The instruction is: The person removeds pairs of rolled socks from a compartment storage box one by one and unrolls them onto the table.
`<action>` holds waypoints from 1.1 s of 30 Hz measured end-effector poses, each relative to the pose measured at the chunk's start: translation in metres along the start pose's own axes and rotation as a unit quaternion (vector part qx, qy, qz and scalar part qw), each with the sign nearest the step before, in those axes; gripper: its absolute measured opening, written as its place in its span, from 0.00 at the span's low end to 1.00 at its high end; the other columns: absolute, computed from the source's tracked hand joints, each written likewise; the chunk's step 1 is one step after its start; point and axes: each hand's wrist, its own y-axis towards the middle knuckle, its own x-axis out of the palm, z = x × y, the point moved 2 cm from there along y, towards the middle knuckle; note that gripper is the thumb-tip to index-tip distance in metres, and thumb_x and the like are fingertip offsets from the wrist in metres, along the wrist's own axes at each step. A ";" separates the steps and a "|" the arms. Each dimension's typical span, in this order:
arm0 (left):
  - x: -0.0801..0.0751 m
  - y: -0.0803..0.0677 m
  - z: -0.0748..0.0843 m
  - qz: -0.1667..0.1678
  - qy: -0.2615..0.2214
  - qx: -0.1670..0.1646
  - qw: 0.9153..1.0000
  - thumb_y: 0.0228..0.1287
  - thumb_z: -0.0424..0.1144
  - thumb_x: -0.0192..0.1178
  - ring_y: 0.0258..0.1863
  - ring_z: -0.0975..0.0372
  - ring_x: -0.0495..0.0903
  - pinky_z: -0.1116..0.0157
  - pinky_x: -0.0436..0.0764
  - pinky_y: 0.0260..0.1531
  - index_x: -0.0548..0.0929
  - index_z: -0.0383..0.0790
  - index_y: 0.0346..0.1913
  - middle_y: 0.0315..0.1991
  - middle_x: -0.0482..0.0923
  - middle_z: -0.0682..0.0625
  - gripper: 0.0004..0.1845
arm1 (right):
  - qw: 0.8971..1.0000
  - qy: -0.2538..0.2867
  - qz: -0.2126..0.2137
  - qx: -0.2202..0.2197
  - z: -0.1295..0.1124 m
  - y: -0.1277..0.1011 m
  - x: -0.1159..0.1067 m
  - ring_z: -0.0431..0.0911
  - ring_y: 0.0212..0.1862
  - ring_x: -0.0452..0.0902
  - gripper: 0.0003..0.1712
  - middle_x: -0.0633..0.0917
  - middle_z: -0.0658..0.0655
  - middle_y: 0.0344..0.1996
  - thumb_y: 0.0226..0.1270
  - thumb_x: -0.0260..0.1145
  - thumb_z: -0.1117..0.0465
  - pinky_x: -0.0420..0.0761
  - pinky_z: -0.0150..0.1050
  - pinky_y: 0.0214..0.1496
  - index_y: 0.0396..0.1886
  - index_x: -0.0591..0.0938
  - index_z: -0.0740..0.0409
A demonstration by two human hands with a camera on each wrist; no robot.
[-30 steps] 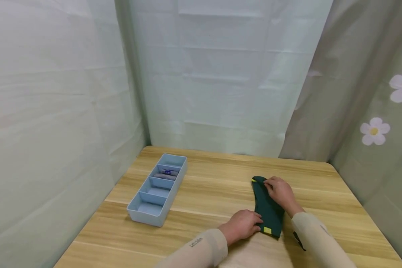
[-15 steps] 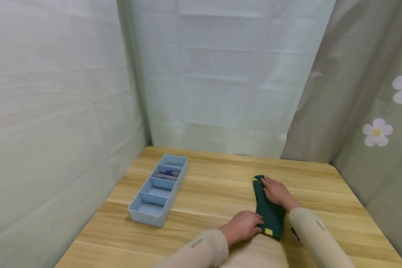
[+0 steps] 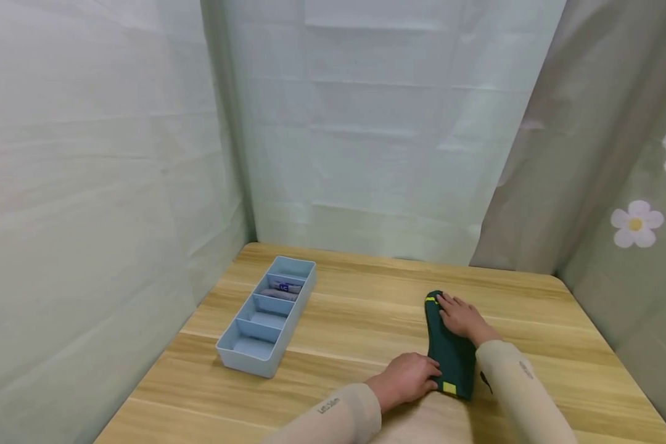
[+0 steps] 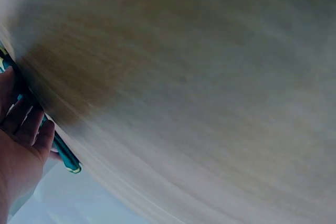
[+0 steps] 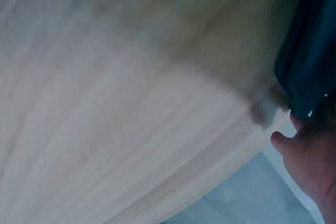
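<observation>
1. One dark green cloth piece, looking to me like a sock, is lying on the wooden table toward my right, stretching away from me. Its yellow patch is marking the near end, and a yellow line is crossing the far one.
2. My right hand is resting over the far part, its fingers lying fairly straight on the fabric, a little apart and clamping nothing that I can see. I am judging flattening to be the step in hand, so I am favouring light, even pressure with the whole finger length; digging with the tips would be risking a crease.
3. My left hand is touching the near left edge, beside the patch, its fingers bending. Whether they are pinching the edge or only steadying it, I cannot tell. For good work I am wanting this end anchored, so that pressure from the right is not dragging the cloth askew.
4. Well to the left, a pale blue box is standing with its four compartments in a row; greyish bundles are sitting in the second from the far end.
5. Beyond the table, a pale sheet is hanging, and white flowers are decorating the covering on the right.
</observation>
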 end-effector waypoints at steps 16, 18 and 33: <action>-0.001 -0.002 -0.010 0.015 0.001 -0.080 0.997 0.63 0.53 0.67 0.32 0.70 0.77 0.73 0.75 0.33 0.85 0.49 0.39 0.33 0.79 0.59 0.12 | 0.990 -0.119 0.052 -0.050 0.023 -0.037 -0.016 0.67 0.58 0.73 0.22 0.79 0.69 0.57 0.73 0.57 0.64 0.72 0.65 0.56 0.64 0.77 0.66; -0.002 -0.004 -0.015 0.011 -0.005 -0.080 0.997 0.63 0.52 0.68 0.36 0.70 0.78 0.72 0.76 0.38 0.87 0.49 0.43 0.37 0.80 0.59 0.12 | 0.990 -0.120 0.059 -0.044 0.028 -0.042 -0.015 0.68 0.57 0.73 0.22 0.79 0.69 0.55 0.73 0.58 0.63 0.71 0.66 0.57 0.63 0.78 0.65; -0.011 -0.021 -0.052 -0.016 -0.014 -0.062 0.998 0.65 0.44 0.66 0.56 0.68 0.78 0.68 0.75 0.55 0.86 0.51 0.54 0.55 0.82 0.61 0.14 | 0.991 -0.088 0.100 -0.025 0.039 -0.083 -0.008 0.65 0.46 0.74 0.26 0.76 0.66 0.40 0.72 0.62 0.54 0.70 0.64 0.53 0.62 0.79 0.66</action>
